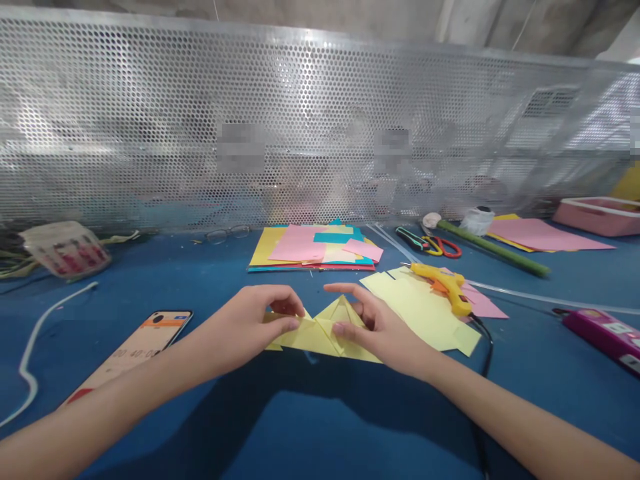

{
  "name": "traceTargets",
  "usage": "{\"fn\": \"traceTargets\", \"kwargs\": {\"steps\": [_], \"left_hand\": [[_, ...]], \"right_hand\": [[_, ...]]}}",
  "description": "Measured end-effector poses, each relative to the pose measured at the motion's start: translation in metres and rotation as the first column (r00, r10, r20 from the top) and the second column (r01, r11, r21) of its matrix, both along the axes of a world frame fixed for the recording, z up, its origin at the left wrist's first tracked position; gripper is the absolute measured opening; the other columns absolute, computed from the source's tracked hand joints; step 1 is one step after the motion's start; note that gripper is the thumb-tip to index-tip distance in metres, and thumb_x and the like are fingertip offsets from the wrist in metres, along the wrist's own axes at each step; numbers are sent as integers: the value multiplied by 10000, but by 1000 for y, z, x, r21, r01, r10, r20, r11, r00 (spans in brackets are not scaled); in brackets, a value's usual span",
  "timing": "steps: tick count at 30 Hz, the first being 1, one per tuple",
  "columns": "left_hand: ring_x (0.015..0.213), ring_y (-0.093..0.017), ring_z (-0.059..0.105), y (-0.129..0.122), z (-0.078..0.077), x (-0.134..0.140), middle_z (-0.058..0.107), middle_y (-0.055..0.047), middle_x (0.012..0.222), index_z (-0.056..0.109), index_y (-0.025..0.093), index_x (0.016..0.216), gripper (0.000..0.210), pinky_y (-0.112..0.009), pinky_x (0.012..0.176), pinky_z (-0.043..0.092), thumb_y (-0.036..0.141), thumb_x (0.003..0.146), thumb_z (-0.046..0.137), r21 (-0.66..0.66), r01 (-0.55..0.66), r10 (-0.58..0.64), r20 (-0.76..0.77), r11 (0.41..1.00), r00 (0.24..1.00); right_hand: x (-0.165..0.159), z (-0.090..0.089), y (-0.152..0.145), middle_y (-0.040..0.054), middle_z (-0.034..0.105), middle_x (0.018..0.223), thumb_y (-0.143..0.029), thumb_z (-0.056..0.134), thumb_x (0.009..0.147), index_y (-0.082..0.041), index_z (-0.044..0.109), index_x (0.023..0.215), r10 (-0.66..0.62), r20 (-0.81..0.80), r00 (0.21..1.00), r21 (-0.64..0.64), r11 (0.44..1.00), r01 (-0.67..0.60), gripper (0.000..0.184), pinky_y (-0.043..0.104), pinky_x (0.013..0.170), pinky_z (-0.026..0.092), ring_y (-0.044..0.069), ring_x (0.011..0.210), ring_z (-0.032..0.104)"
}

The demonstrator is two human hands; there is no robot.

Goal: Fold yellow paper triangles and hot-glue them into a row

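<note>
A folded piece of yellow paper (320, 337) with pointed flaps is held between my two hands, just above the blue table. My left hand (267, 313) pinches its left part between thumb and fingers. On the right side, my right hand (375, 327) has its thumb pressed on the front of a fold, with fingers behind and the index finger stretched out past the paper's peak. Parts of the far fingers are hidden behind the paper. Loose pale yellow sheets (415, 307) lie close to my right hand, with a yellow glue gun (445, 283) resting on them.
A phone (145, 350) showing a timer lies by my left forearm. Behind my hands is a stack of coloured paper (295, 243). Scissors (447, 247), a green stick (495, 248) and a purple box (603, 337) are on the right. A perforated metal screen (310, 133) borders the table (320, 433).
</note>
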State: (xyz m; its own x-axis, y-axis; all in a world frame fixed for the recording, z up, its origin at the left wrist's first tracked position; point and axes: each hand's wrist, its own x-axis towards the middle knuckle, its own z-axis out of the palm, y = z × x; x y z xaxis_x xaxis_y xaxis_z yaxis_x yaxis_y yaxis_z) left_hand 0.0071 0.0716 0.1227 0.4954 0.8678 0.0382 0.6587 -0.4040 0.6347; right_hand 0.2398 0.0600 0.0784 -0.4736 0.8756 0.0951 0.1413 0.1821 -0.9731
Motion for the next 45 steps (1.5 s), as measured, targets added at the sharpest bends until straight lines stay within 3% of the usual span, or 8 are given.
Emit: {"fn": "traceTargets", "kwargs": {"steps": [7,11,13,17,24,37,42,45], "left_hand": [[828,-172,623,-15,4,11,652,2,884,645,172,897,104,-364,771,516,261,921,597,-71,-37,33,-64,997,997],[900,-190,624,-24,-8,18,657,-16,957,650,177,938,120,-406,841,511,285,923,602,-119,-50,35,-125,992,992],[929,-196,627,-25,-16,19,655,-32,1009,644,173,969,161,-419,853,515,322,927,600,-149,-49,27,-146,988,989],[937,-199,631,-24,-27,18,652,-43,1043,636,168,999,196,-416,839,528,348,935,590,-196,-36,2,-169,980,986],[959,-208,629,-21,-30,18,646,-51,1072,629,168,1037,229,-429,852,524,368,935,586,-230,-27,-13,-171,973,985],[890,-192,640,-20,-34,17,653,-40,1013,625,159,1030,251,-403,802,538,388,938,579,-248,-10,-33,-169,969,985],[862,-181,609,-23,-32,12,625,-18,942,611,163,901,136,-394,804,508,299,904,619,-160,13,-37,-146,987,989],[949,-189,575,-28,-29,10,580,-18,1045,575,195,766,106,-390,887,451,233,849,629,-114,44,-54,-86,993,995]], "right_hand": [[10,9,2,-47,606,758,-358,686,827,-232,482,1137,173,99,980,-94,982,-164,392,215,551,411,111,629,560],[14,8,3,-40,625,756,-332,705,805,-219,525,1111,272,211,939,-146,959,-244,373,207,530,393,107,612,549],[14,7,2,-68,570,694,-315,704,803,-224,536,1126,277,272,922,-136,959,-248,374,188,475,331,85,552,474],[13,7,-1,-102,452,610,-316,704,802,-254,533,1169,251,385,888,-79,968,-239,410,193,428,254,81,506,359],[12,12,-1,-51,531,772,-262,718,771,-254,628,1062,173,511,842,44,973,-226,304,206,533,333,102,638,445],[12,12,0,-50,554,774,-277,707,780,-259,617,1094,164,531,831,55,972,-227,327,211,526,340,106,627,462],[19,10,7,-41,519,764,-311,666,834,-222,609,1005,13,475,880,126,989,-83,201,227,542,304,107,629,410],[20,7,11,-37,512,766,-389,647,858,-203,565,926,-48,402,915,125,992,-3,214,227,535,309,103,626,406]]}}
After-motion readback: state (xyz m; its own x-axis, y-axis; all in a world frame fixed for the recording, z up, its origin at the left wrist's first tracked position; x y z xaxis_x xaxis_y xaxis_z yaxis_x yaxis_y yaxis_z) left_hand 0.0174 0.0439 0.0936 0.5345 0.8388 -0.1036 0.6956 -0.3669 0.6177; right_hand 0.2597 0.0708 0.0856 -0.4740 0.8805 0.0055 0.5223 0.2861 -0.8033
